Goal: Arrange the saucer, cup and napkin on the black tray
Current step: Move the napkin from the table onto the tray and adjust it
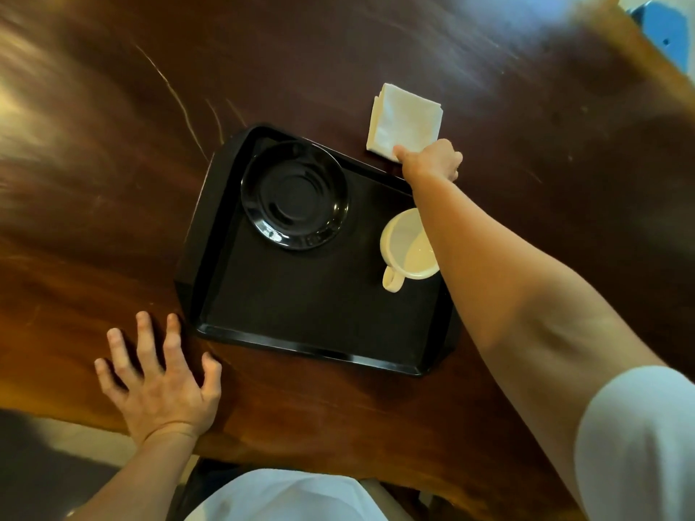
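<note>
The black tray lies on the wooden table in front of me. A black saucer sits in its far left corner. A cream cup stands at the tray's right side, handle toward me, partly covered by my right forearm. A folded white napkin lies on the table just beyond the tray's far right corner. My right hand reaches over the tray and pinches the napkin's near corner. My left hand rests flat on the table with fingers spread, near the tray's near left corner.
The dark wooden table stretches wide to the left and far side. Its near edge runs just below my left hand. A blue object shows at the top right, off the table.
</note>
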Available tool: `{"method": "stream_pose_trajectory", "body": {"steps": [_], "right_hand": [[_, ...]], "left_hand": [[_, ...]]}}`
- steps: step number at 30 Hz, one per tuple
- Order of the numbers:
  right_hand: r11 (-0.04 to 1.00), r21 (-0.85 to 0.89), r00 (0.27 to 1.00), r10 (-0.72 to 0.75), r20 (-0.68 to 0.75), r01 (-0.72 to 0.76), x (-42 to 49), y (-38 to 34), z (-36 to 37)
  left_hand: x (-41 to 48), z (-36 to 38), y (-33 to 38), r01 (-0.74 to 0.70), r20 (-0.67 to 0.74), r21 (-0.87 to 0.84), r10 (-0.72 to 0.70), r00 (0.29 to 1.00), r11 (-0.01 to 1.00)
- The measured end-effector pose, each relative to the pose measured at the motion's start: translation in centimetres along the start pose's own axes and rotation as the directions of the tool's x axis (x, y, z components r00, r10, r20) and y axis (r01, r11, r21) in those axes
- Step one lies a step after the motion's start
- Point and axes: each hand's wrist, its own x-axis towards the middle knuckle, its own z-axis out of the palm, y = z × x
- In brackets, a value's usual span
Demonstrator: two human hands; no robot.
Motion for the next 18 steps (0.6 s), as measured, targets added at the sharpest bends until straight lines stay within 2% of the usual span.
{"method": "stream_pose_trajectory", "body": {"steps": [3,7,9,11,13,18], "right_hand": [[0.979,0.161,0.991,0.111,0.077,-0.123,0.3,-0.7,-0.4],[0.949,0.257,0.973,0.140,0.183,-0.185,0.5,-1.2,-2.6],[0.886,0.402,0.961,0.140,0.237,-0.229,0.1,-1.0,-3.4],[0.771,0.562,0.943,0.149,0.297,-0.299,-0.5,-1.3,-3.6],[0.689,0.650,0.929,0.098,0.357,-0.322,-1.4,-1.2,-3.6],[0.622,0.747,0.910,-0.128,0.395,-0.236,-4.7,0.5,-5.2]], "left_hand": [[0.0,-0.1,0.3,0.012,0.011,-0.008,-0.012,1.000,1.000],[-0.4,-0.2,1.0,0.006,-0.008,-0.035,-0.006,1.000,0.999],[-0.9,-0.4,0.8,-0.006,-0.023,-0.040,0.005,1.000,0.999],[-0.6,-0.2,0.3,-0.003,-0.018,-0.033,0.002,1.000,0.999],[-0.4,-0.2,0.2,-0.002,-0.020,-0.031,0.001,1.000,1.000],[0.3,-0.2,0.6,0.025,-0.014,-0.040,-0.026,1.000,0.999]]}}
